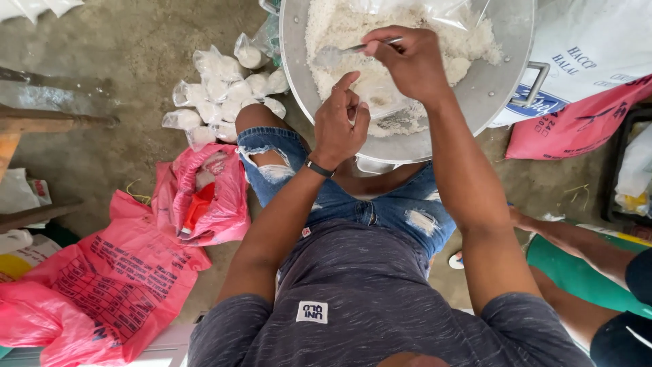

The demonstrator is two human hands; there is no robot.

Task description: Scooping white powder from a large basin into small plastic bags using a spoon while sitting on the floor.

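Grey shirt (pixel 353 299) and torn jeans (pixel 407 204) fill the foreground. Right hand (pixel 411 61) fingers are pinched around a spoon (pixel 339 53), its bowl held above the white grain (pixel 339 24) in a metal basin (pixel 496 75). A small clear bag (pixel 380 98) is pinched open by the left hand (pixel 337 126). Scooping appears underway; tipping the spoonful into the bag is judged to need a steady aim. Filled bags (pixel 217 92) are piled on the floor nearby.

Small filled clear bags (pixel 221 95), pink sacks (pixel 102 285)

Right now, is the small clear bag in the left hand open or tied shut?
Open: the left hand holds the clear bag mouth-up below the spoon in the right hand.
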